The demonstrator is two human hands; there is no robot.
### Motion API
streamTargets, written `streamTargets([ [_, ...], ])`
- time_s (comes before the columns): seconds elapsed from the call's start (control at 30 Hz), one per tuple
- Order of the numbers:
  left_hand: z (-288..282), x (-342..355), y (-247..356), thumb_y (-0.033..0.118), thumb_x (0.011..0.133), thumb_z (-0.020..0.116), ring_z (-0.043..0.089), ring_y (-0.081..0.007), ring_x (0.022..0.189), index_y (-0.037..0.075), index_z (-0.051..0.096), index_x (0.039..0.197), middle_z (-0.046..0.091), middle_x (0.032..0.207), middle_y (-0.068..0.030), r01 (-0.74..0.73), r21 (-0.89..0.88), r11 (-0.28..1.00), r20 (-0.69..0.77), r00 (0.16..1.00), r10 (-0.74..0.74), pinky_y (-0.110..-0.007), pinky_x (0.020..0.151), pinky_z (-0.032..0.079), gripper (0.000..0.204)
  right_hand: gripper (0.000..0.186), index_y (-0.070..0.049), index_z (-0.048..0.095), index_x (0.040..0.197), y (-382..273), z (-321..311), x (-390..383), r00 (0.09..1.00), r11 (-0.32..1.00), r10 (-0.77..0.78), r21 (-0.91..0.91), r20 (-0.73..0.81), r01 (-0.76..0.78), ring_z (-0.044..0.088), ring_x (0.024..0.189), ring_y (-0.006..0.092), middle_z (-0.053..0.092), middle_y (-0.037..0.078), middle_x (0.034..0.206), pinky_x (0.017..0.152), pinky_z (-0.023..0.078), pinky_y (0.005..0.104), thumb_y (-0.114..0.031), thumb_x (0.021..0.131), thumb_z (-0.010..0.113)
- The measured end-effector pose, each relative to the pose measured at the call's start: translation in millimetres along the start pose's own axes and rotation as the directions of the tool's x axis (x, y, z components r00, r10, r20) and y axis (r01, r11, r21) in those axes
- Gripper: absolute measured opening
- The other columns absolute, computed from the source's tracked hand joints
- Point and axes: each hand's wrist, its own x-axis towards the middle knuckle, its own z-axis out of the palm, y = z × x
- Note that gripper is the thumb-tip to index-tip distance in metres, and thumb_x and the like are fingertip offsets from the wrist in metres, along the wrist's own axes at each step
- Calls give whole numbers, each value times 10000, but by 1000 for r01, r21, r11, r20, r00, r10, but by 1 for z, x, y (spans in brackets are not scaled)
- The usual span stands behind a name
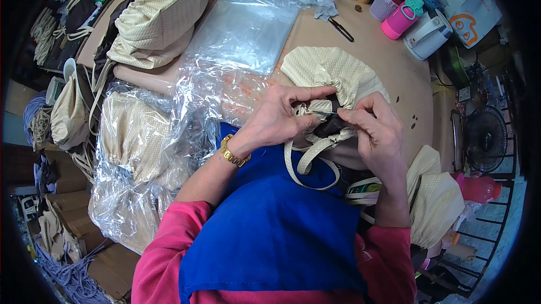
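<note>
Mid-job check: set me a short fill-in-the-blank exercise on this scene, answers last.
Of the two hands at the woven bag, the one wearing the gold band is the ____.
The apron is coloured ____.
The fan stands on the person's ____ side.
Missing words: left; blue; right.

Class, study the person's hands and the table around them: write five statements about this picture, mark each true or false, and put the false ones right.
1. The left hand is at a cream woven bag. True.
2. The right hand pinches a thin shiny object. True.
3. The gold band is on the right wrist. False: the gold band is on the left wrist.
4. The apron is blue. True.
5. The teal-lidded bottle is yellow. False: the teal-lidded bottle is pink.
</note>
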Motion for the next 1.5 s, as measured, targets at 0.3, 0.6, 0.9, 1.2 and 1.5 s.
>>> streamTargets([
  [0.3, 2, -1, 4, -146, 786, 676, 638, -95, 1032, 25, 627, 1326, 714, 1173, -83, -18, 106, 994, 23, 1000, 15, -242, 887, 527, 568, 239, -75, 717, 959, -13, -15, 18, 978, 985, -80, -136, 195, 108, 610, 787, 298, 549, 92, 865, 662, 446, 406, -29, 727, 687],
  [0.6, -3, 1, 1, -120, 767, 716, 628, -93, 1064, 16, 623, 1327, 712, 1186, -82, -34, -6, 999, 23, 999, 34, -248, 922, 517, 583, 149, -65, 683, 930, -1, -4, 19, 988, 984, 49, 161, 145, -72, 613, 766, 296, 585, 85, 811, 688, 443, 427, -54, 781, 687],
  [0.9, -5, 2, -5, -97, 773, 730, 629, -94, 1069, 7, 622, 1323, 697, 1222, -90, -82, -52, 995, 8, 997, 83, -249, 931, 518, 570, 157, -18, 675, 943, 8, 11, 12, 982, 966, 150, 196, 116, -171, 621, 812, 291, 569, 97, 810, 705, 491, 369, 46, 800, 660],
  [1.2, -1, 2, -2, -118, 778, 710, 629, -97, 1069, 5, 610, 1335, 699, 1199, -89, -20, -52, 998, 1, 1000, 20, -238, 927, 520, 579, 153, 13, 667, 977, 17, 16, 6, 979, 932, 186, 301, 77, -201, 613, 774, 267, 575, 130, 859, 706, 481, 325, 77, 853, 604],
  [1.5, -1, 2, -5, -131, 774, 692, 626, -106, 1092, 1, 604, 1341, 688, 1230, -95, -31, -79, 996, 15, 999, 32, -252, 954, 509, 589, 159, 3, 658, 970, 34, 20, 2, 912, 713, 286, 571, 294, -408, 594, 728, 105, 640, 52, 826, 666, 469, 254, 53, 943, 509],
])
